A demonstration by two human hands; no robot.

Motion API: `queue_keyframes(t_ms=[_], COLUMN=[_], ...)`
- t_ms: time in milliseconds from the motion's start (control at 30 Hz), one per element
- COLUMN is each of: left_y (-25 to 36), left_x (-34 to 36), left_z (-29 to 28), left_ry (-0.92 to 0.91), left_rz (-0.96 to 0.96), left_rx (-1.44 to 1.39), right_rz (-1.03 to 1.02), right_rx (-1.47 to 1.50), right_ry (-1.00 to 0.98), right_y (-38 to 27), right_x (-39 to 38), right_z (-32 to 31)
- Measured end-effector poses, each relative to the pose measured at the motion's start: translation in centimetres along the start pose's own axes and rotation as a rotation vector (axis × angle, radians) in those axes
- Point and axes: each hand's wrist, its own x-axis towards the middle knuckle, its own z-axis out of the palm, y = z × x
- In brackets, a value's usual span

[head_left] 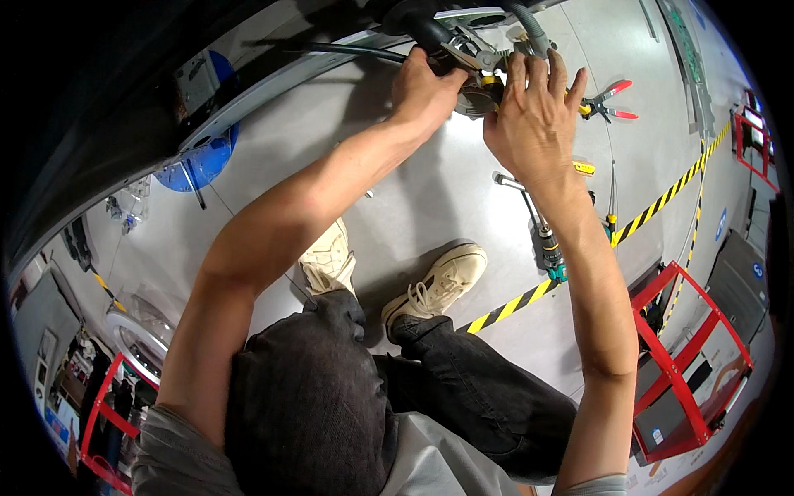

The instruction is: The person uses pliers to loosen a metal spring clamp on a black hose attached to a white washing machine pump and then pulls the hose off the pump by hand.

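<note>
At the top centre, my left hand (426, 89) is closed with thumb and fingers at the lower end of a black hose (426, 31). Its fingertips are partly hidden there. Beside it my right hand (533, 116) shows its back, the fingers long and slightly apart over a pair of pliers (490, 61). The metal jaws point left toward the black hose, and a yellow-marked handle runs under the palm; the grip itself is mostly hidden. A grey corrugated hose (529, 26) comes down just above the right fingertips. Below the pliers is a round metal part (475, 101).
Red-handled pliers (614, 99) lie right of my right hand. A green-and-black power tool (549, 248) and a screwdriver (612, 217) are by my right forearm. Yellow-black tape (517, 306) crosses the floor. Red frames (674, 372) stand at the right; dark bodywork (99, 124) looms upper left.
</note>
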Motion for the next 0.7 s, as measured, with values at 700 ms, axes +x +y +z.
queue_keyframes(t_ms=[700], left_y=[-0.4], left_x=[0.3], left_z=[-0.7], left_ry=[-0.011], left_rz=[0.044], left_rx=[0.072], right_rz=[0.065], right_rx=[0.404], right_ry=[-0.259], right_y=[1.6], right_x=[1.1], right_z=[1.4])
